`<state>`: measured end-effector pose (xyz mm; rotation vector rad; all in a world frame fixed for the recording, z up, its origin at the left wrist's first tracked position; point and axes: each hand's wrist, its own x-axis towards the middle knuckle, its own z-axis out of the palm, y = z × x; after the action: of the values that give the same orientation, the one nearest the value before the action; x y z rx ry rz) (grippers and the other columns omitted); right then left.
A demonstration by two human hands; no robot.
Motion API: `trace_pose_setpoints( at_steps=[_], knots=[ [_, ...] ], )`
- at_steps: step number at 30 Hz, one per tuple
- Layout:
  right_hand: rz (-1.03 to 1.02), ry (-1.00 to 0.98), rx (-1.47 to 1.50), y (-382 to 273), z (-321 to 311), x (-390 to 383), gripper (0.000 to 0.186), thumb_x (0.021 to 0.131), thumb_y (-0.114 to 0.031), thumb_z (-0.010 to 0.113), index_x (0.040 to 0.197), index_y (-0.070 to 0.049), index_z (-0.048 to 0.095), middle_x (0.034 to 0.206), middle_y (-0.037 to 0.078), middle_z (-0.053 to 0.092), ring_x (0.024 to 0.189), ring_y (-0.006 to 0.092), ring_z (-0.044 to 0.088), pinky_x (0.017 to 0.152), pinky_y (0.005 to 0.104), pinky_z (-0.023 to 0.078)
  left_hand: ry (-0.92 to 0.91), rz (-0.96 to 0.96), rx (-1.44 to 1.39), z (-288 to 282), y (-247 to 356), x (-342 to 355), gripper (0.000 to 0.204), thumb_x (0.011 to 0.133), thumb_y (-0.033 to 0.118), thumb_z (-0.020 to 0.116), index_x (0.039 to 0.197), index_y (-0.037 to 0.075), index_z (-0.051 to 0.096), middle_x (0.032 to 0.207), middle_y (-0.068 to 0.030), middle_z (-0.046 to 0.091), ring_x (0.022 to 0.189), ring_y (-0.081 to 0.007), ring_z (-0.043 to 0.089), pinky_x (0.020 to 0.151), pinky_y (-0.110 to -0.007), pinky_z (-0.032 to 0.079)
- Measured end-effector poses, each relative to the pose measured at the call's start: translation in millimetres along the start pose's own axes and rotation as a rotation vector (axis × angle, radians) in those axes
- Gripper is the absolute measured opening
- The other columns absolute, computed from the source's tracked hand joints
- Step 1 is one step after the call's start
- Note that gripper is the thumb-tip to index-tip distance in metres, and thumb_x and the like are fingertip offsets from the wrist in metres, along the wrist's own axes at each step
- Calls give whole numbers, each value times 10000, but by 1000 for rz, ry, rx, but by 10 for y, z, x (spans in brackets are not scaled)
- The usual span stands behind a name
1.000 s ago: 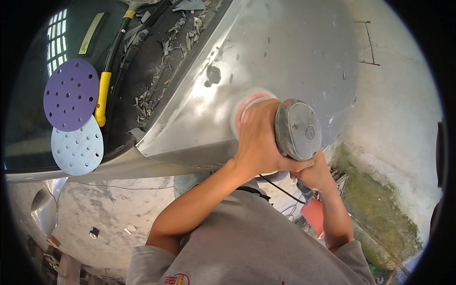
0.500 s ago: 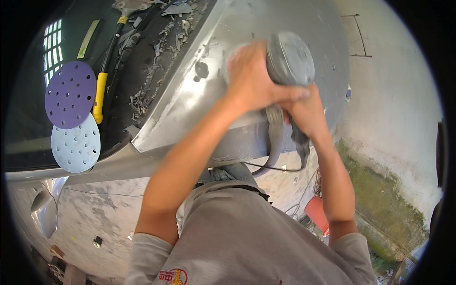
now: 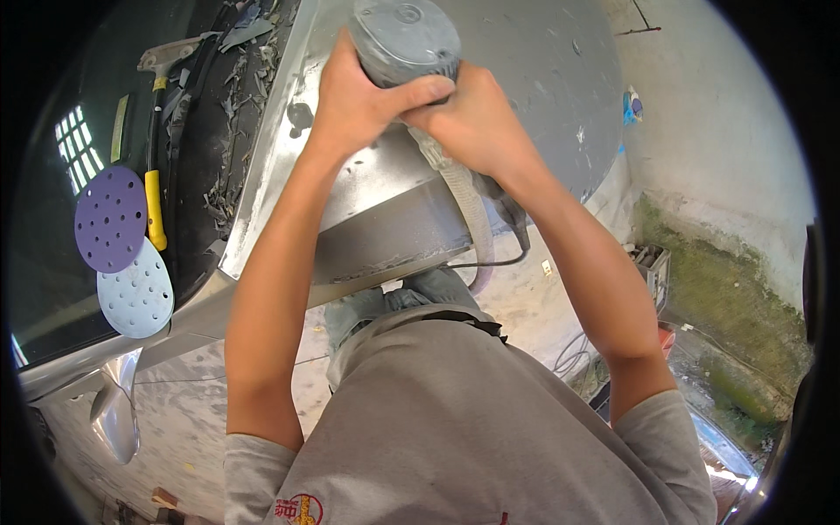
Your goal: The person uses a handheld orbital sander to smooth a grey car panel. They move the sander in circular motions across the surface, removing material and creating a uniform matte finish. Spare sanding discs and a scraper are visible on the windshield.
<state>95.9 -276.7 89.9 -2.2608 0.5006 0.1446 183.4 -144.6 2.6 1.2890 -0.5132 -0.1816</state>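
A grey power sander [image 3: 406,35] with a rounded top is held over the bare grey car hood [image 3: 542,105]. My left hand [image 3: 360,107] is wrapped round the near left side of its head, with the thumb across the front. On the right, my right hand [image 3: 475,122] grips the sander's handle, most of which the fingers cover. A ribbed, dusty hose [image 3: 464,197] runs back from the handle over the hood's edge toward my body, and a black cable [image 3: 490,262] hangs beside it. The sander's underside is hidden.
On the dark windshield, left, lie a purple perforated sanding disc [image 3: 111,219], a pale blue one [image 3: 136,293] and a yellow-handled scraper [image 3: 155,210]. Shreds of debris [image 3: 229,166] line the windshield's base. A side mirror [image 3: 115,411] juts out below. A wall [image 3: 717,149] stands right.
Both hands have carried the sander left and farther away across the hood. The view has shifted too, so the discs and scraper appear lower and more to the left.
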Motion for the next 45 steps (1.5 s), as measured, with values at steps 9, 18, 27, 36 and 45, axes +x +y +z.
trace_pose_setpoints(
  at_steps=[9, 18, 27, 36, 45],
  knots=[
    [-56, 55, -70, 45, 136, -53, 529, 810, -232, 824, 1201, 107, 713, 1040, 290, 791, 994, 422, 792, 893, 452, 606, -83, 33, 82, -123, -14, -84, 863, 750, 348, 1023, 1373, -32, 561, 1284, -151, 727, 1107, -240, 741, 996, -403, 599],
    [-194, 42, 4, 400, -124, -588, 526, 873, -171, 758, 1290, 123, 626, 1128, 346, 764, 1092, 475, 770, 941, 484, 605, 90, -14, 213, 430, 5, -654, 1049, 575, 586, 1045, 1315, -23, 620, 1223, -181, 716, 1133, -380, 710, 1029, -532, 550],
    [22, -151, -109, 295, -287, -690, 463, 860, -65, 755, 1276, 99, 636, 1130, 311, 775, 1120, 431, 776, 953, 454, 595, 175, 20, 337, 536, 81, -838, 1131, 529, 701, 989, 1325, -19, 634, 1190, -181, 677, 1156, -431, 644, 1066, -567, 440],
    [92, -274, -166, 112, -395, -812, 281, 851, -18, 745, 1121, 58, 731, 982, 217, 794, 928, 260, 766, 822, 394, 607, 275, 57, 371, 663, 209, -1045, 1056, 589, 712, 958, 1326, 16, 662, 1205, -143, 691, 1182, -395, 644, 1118, -554, 400],
    [168, -183, -66, 223, -382, -832, 198, 815, 8, 688, 998, 63, 743, 826, 142, 745, 771, 165, 664, 653, 365, 567, 307, 86, 372, 637, 167, -1006, 1106, 588, 767, 927, 1269, -42, 602, 1197, -208, 646, 1165, -436, 599, 1056, -573, 414]
  ],
)
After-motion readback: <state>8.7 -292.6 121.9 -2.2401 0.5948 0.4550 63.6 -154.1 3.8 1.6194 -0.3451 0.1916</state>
